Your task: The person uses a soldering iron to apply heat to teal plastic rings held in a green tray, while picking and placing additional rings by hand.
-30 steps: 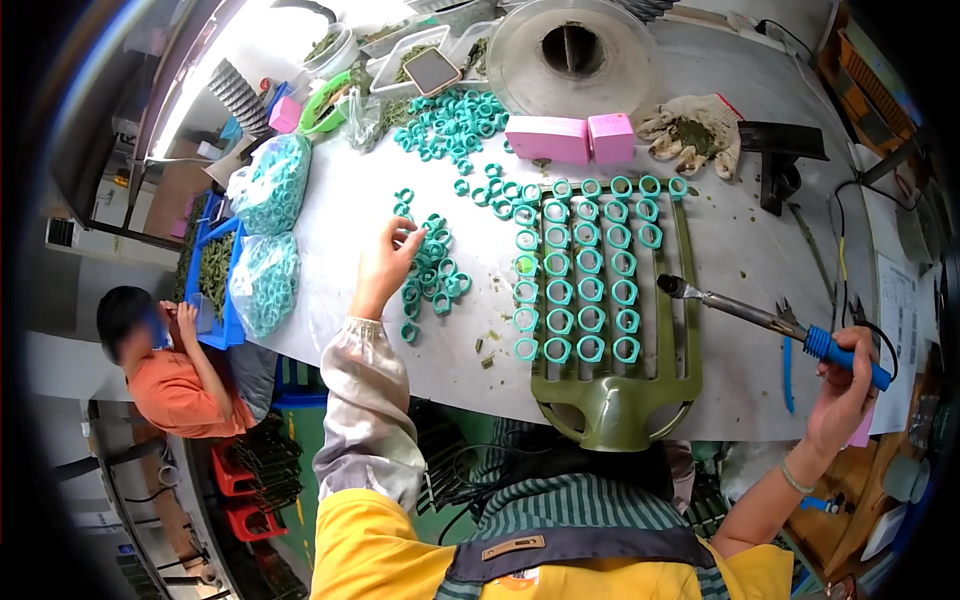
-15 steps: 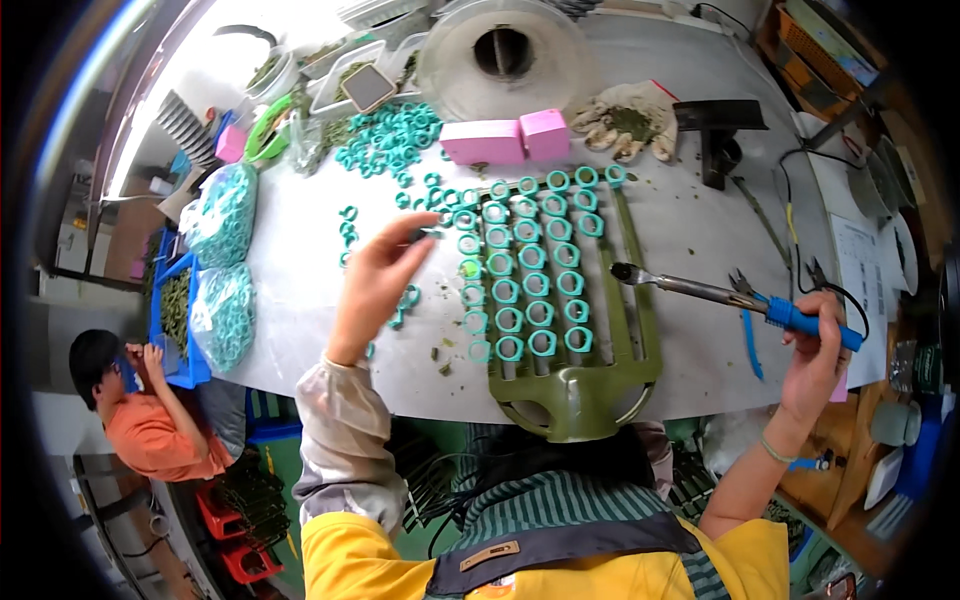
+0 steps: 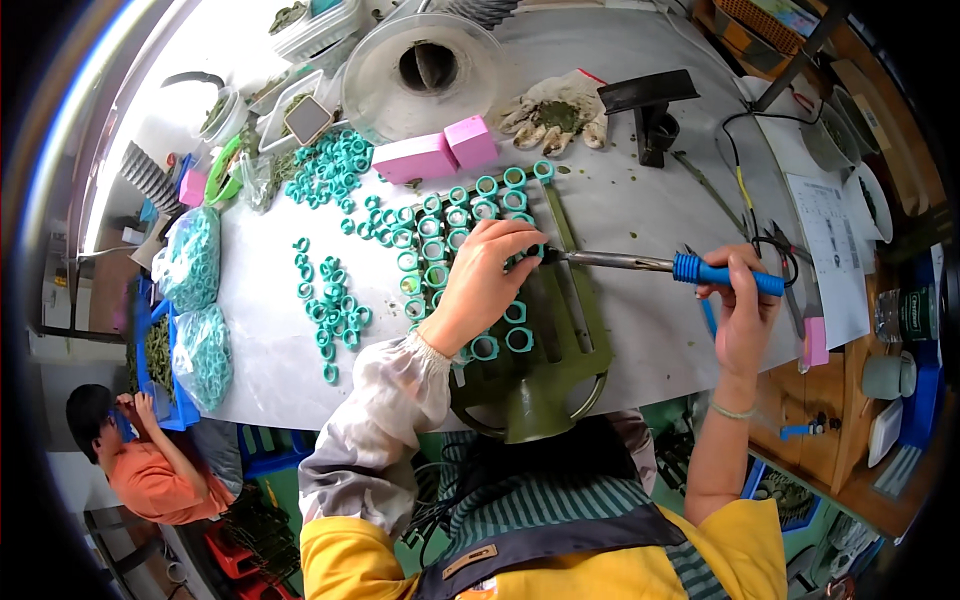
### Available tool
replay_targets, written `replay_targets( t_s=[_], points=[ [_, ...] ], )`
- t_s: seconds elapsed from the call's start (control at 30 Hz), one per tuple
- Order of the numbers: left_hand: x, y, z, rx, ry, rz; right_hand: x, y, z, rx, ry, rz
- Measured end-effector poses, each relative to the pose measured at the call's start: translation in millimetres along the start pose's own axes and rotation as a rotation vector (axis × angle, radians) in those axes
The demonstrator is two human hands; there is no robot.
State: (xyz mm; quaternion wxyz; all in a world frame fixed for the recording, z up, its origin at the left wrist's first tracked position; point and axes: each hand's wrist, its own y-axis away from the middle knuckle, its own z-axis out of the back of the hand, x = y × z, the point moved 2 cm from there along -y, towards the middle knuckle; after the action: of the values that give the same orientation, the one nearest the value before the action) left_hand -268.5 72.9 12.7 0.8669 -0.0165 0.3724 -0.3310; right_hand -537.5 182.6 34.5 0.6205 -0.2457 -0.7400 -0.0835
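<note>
My right hand (image 3: 743, 305) grips the blue handle of a soldering iron (image 3: 625, 262). Its metal shaft points left, and the tip meets the fingertips of my left hand (image 3: 485, 275). Those fingers are pinched together over an olive-green slatted frame (image 3: 530, 405); what they hold is hidden behind them. Rows of teal rings (image 3: 485, 337) stand along the frame's bars, some covered by my left hand and wrist. The frame's rounded end lies at the near table edge, against my body. Loose teal rings (image 3: 335, 310) are scattered left of the frame.
Pink blocks (image 3: 425, 158), a stained glove (image 3: 560, 112) and a black stand (image 3: 650, 105) sit behind the frame. A clear round cover (image 3: 375, 85) is farther back. Bags of teal rings (image 3: 203, 355) line the left edge. Pliers (image 3: 790, 265) and the iron's cord lie right. Another person (image 3: 160, 460) sits far left.
My left hand has moved right, from beside the frame to over its rings. The iron has moved left until its tip meets the left fingers. The whole view has shifted somewhat.
</note>
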Motion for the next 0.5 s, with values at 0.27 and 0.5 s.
replay_targets(
  t_s=[0.27,0.5],
  points=[
    [1,3,4,0.012,-0.008,-0.088,27,1,27,-0.039,0.115,0.067],
    [107,84,142,-0.276,-0.397,0.461,28,4,32,-0.079,0.09,0.051]
  ],
)
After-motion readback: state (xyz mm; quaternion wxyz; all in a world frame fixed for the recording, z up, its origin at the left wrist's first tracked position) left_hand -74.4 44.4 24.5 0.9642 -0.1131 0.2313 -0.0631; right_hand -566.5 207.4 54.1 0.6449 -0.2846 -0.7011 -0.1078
